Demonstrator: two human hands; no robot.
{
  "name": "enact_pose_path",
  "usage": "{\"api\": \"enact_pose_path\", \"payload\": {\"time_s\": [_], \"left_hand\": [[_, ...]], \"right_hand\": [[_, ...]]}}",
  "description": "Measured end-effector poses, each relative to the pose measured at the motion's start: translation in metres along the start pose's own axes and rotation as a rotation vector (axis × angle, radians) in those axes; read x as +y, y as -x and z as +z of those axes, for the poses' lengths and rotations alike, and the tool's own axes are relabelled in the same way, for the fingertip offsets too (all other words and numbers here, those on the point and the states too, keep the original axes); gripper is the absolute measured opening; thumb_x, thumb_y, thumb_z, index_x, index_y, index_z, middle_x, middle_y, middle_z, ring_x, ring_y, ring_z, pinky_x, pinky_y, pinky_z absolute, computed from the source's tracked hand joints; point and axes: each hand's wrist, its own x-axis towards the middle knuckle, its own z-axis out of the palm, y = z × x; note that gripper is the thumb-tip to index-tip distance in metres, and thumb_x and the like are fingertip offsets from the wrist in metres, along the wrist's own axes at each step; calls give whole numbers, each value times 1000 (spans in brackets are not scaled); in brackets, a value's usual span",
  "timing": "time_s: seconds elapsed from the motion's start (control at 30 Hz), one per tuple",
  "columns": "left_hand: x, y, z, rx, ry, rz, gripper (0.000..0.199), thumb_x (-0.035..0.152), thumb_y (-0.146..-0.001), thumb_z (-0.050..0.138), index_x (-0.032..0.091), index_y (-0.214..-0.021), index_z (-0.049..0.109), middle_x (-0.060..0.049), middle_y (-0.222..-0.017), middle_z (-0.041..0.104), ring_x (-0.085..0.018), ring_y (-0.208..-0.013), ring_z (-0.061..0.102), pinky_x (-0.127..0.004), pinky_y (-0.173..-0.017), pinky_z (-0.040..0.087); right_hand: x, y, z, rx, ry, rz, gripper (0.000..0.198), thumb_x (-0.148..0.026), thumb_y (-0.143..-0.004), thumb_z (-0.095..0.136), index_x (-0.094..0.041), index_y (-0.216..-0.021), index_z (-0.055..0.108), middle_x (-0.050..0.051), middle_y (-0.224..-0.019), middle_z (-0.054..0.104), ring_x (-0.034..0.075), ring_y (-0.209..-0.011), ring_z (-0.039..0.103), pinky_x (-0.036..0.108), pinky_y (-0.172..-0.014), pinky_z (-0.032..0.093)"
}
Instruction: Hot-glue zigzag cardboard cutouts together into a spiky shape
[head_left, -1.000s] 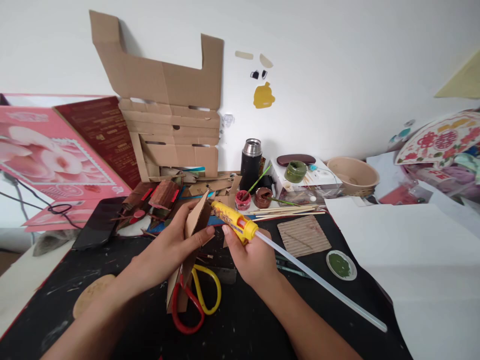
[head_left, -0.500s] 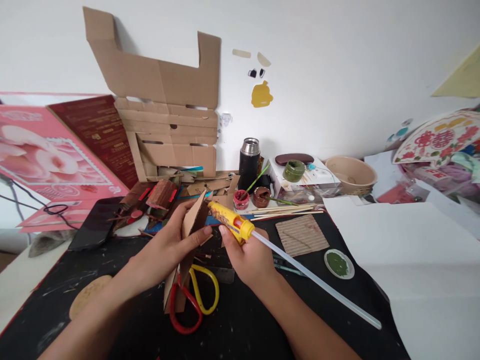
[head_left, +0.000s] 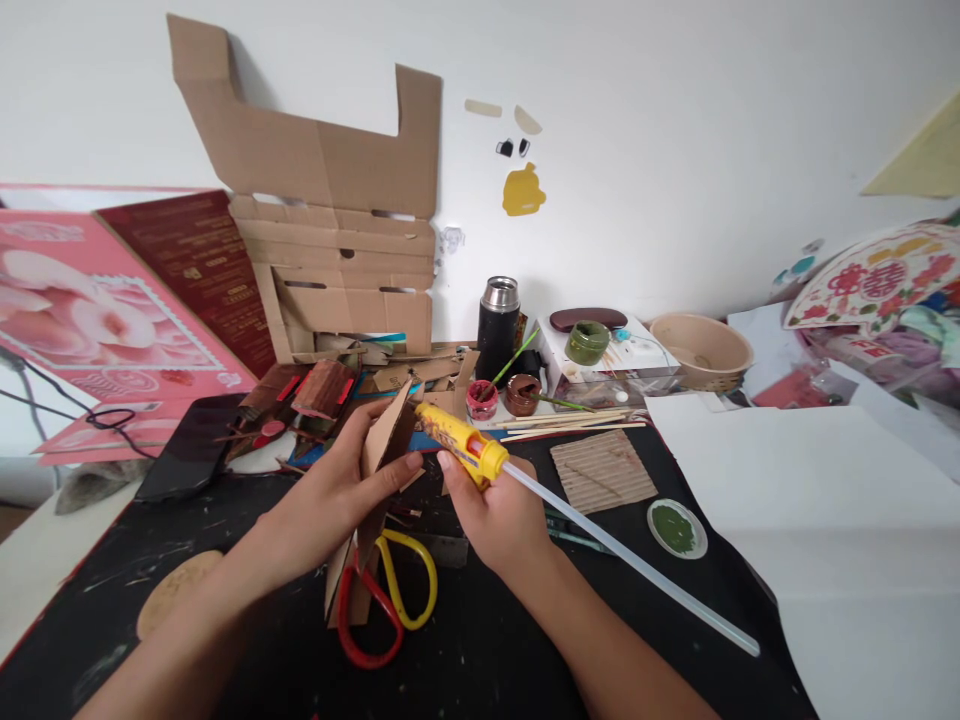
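Between the thumb and fingers of my left hand (head_left: 346,483) is a folded piece of cardboard (head_left: 384,440), tilted upright. My right hand (head_left: 501,515) is wrapped round a yellow hot glue gun (head_left: 456,438). Its nozzle end reaches the edge of the cardboard; whether the tip touches it is hidden. A long translucent glue stick (head_left: 637,562) sticks out of the gun's back towards the lower right. Under my left hand lie scissors (head_left: 409,580) with one red and one yellow handle loop, their blades hidden.
Behind the hands stand a black thermos (head_left: 498,330), a red paint jar (head_left: 481,399) and a brown paint jar (head_left: 522,394). Corrugated cardboard (head_left: 604,468) and a lid with green paint (head_left: 676,528) lie at right. A phone (head_left: 184,450) and brown log-like pieces (head_left: 322,388) are at left.
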Motion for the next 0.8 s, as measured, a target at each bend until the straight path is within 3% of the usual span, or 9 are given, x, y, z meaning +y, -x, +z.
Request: {"api": "enact_pose_path", "payload": {"time_s": [0.37,0.6,0.8], "left_hand": [[0,1,1,20,-17,-30,80,69,-89,65,23,-151,45,-9,-134,71,-34,-121,69,-45,-105,57],[-1,0,0,18,-14,-18,78,69,-89,65,24,-150,46,-10,-140,68,-36,-128,65,-48,-110,54],[0,1,0,21,-31,-36,81,70,-88,65,23,-151,46,-9,-133,71,-34,-119,69,-45,-102,58]], "right_hand": [[-1,0,-2,3,17,-1,33,-40,-105,55,-21,-81,67,2,-61,67,18,-56,65,26,-62,50],[0,-1,-2,17,14,4,31,-41,-105,55,-20,-87,70,4,-68,72,20,-60,69,28,-63,51],[0,-2,-2,18,23,6,33,-42,-105,55,-19,-86,70,5,-68,73,20,-61,70,27,-63,52]]}}
